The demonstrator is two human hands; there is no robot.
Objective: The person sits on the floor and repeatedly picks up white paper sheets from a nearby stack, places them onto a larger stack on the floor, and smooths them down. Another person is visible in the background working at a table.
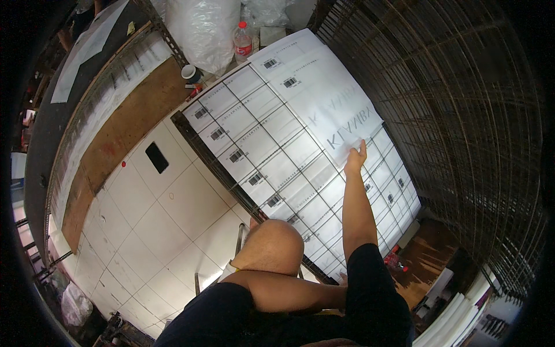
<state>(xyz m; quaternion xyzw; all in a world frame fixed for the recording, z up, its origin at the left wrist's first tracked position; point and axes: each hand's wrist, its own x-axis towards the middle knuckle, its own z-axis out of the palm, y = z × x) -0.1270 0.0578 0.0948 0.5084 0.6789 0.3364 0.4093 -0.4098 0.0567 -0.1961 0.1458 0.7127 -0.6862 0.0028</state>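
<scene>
Apparently one sheet is being handled by itself. Right hand [355, 157] is pinching the near edge of a translucent lettered sheet [347, 128], thumb and finger meeting on it. Sheet is lying flat over the right side of a wire rack [199, 144], where rows of white printed sheets [248, 150] are showing with the mesh. Left forearm [300, 292] seems to be crossing the lap; its hand is mostly hiding behind the right sleeve [376, 283], so I am not able to tell what it is holding. Hands are working apart.

Step, as I am judging it: the sheet is being placed or picked up; direction unclear. Next move is probably calling for a light grip and a level lift or release, keeping the edge from creasing or dragging across its neighbours. More wire racks [457, 87] are standing tilted close on the right.
</scene>
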